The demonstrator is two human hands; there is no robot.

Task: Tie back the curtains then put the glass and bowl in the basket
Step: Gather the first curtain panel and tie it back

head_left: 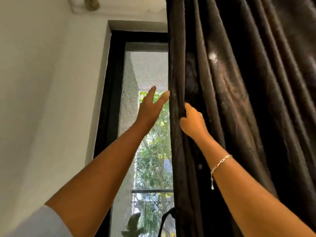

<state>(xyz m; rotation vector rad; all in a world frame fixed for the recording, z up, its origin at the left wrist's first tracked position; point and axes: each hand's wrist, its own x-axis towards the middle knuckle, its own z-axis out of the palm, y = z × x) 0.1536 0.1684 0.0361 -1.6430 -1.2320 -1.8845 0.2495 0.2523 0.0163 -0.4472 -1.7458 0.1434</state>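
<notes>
A dark brown curtain [239, 100] hangs in heavy folds over the right half of the view, its left edge running down the middle. My right hand [193, 122] grips a fold of that edge, fingers curled into the cloth, a thin bracelet on the wrist. My left hand [150, 108] is raised just left of the curtain edge with fingers straight and spread, one fingertip touching or almost touching the cloth. The glass, the bowl and the basket are out of view.
A tall window with a black frame [111, 100] and a mesh screen [145, 74] shows green trees outside. A white wall [42, 100] fills the left. A brass fitting [91, 4] sits near the ceiling. A dark cord loop [165, 218] hangs low by the curtain edge.
</notes>
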